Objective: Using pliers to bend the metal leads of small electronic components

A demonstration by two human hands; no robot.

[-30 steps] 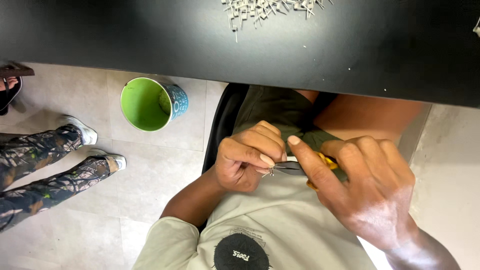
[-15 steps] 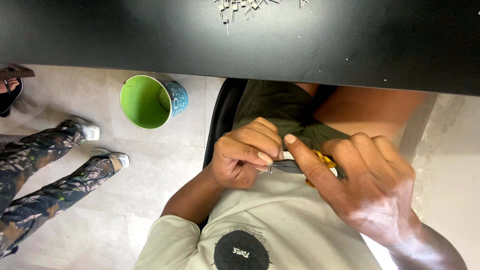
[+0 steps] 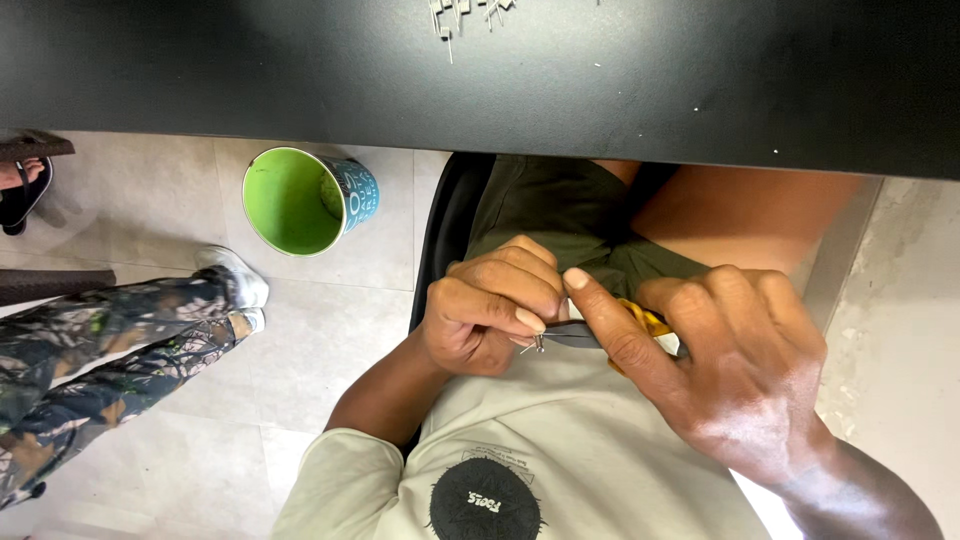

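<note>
Fingers of my left hand (image 3: 490, 315) pinch a small metal pin (image 3: 537, 344) in my lap. My right hand (image 3: 720, 370) is closed around a yellow-handled tool (image 3: 645, 322) beside it. Fitting pin to tool, I judge; steadiness needed next.

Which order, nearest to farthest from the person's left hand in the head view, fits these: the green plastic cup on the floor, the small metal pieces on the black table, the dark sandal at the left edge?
Measured from the left hand:
1. Green plastic cup, on the floor, to its left.
2. Small metal pieces, on the black table, above.
3. Dark sandal, far left edge.
</note>
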